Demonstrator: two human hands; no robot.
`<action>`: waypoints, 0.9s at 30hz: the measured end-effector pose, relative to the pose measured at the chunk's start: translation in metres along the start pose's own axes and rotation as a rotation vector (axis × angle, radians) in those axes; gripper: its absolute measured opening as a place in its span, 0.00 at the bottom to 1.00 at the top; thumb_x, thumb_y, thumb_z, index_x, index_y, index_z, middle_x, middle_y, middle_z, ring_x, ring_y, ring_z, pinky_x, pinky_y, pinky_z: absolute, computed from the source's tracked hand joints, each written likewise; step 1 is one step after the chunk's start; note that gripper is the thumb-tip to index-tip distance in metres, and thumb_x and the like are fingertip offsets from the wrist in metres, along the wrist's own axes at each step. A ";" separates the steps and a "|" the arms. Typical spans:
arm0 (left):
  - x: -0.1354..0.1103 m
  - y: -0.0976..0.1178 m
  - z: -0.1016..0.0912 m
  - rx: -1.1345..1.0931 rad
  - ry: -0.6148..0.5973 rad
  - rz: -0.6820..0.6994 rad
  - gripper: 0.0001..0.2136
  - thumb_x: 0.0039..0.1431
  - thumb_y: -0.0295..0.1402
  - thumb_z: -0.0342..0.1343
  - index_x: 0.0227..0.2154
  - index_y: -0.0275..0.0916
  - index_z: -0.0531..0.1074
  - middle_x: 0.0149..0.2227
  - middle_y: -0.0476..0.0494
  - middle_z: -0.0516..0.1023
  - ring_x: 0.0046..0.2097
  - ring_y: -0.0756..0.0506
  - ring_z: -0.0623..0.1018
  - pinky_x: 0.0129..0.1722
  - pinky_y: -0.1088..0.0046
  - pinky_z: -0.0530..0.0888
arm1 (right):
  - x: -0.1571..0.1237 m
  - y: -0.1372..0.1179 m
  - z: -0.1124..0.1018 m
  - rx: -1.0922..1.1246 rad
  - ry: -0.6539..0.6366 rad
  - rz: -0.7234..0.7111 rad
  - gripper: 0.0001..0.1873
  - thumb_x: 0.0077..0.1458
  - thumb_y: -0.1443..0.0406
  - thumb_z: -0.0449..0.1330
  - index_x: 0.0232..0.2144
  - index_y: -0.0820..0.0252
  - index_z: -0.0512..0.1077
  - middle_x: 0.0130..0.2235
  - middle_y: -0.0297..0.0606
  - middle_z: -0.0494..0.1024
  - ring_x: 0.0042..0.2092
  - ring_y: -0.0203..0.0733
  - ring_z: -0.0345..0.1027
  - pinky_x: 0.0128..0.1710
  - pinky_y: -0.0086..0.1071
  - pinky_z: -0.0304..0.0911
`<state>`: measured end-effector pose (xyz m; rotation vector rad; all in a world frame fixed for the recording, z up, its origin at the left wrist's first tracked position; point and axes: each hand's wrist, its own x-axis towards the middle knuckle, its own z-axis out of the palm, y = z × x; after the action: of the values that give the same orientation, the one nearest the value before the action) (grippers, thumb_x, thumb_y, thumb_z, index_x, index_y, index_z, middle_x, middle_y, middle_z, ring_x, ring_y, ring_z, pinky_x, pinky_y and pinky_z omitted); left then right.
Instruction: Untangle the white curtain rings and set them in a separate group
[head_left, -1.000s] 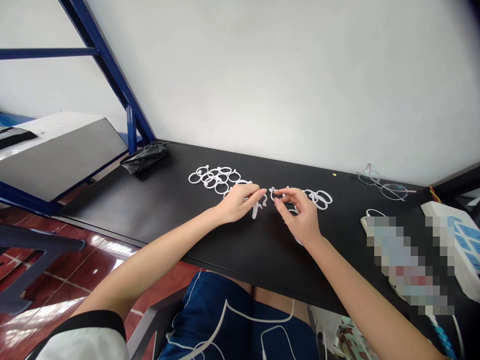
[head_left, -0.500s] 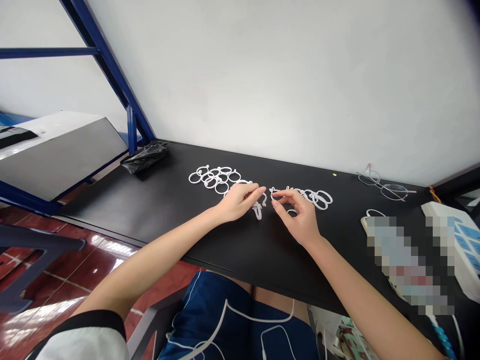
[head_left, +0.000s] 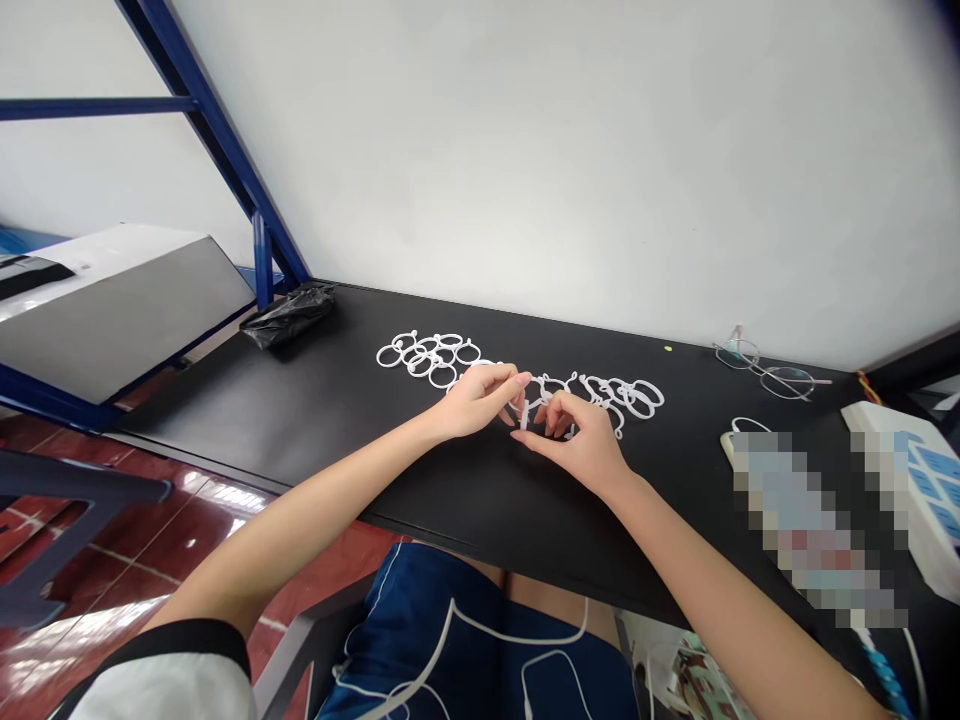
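Note:
My left hand [head_left: 484,402] is closed, thumb over curled fingers, on a white plastic ring [head_left: 524,414] that hangs edge-on below the fingertips. My right hand [head_left: 579,437] is just right of it, its thumb stretched out under the ring's lower end and its fingers bent and apart from the thumb. Whether the thumb touches the ring is unclear. Left of my hands lies a group of white rings with small knobs [head_left: 442,375]. More white rings [head_left: 640,398] lie behind and right of my right hand, partly hidden by it.
The black tabletop [head_left: 360,420] meets a pale wall [head_left: 495,180]. A crumpled black plastic bag [head_left: 291,316] lies at the far left. Eyeglasses [head_left: 787,382], a blurred-out phone-like object [head_left: 727,452] and a white box with blue patches [head_left: 934,480] are at the right.
My right hand has moved left and slightly down, toward the ring at my left hand. A ring now lies by my right hand's fingers. My left hand has stayed nearly still.

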<state>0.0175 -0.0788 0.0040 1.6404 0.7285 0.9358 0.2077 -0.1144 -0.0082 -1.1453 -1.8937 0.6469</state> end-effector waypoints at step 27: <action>0.003 0.000 -0.006 0.173 0.244 -0.019 0.22 0.67 0.45 0.47 0.20 0.37 0.61 0.17 0.54 0.65 0.20 0.55 0.67 0.24 0.79 0.66 | 0.001 0.002 -0.002 0.071 0.196 -0.010 0.09 0.54 0.63 0.63 0.27 0.56 0.66 0.33 0.37 0.77 0.27 0.37 0.71 0.27 0.33 0.69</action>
<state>0.0137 -0.0735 0.0050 1.6829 1.0131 1.0964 0.2095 -0.1124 -0.0082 -1.1117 -1.6962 0.5703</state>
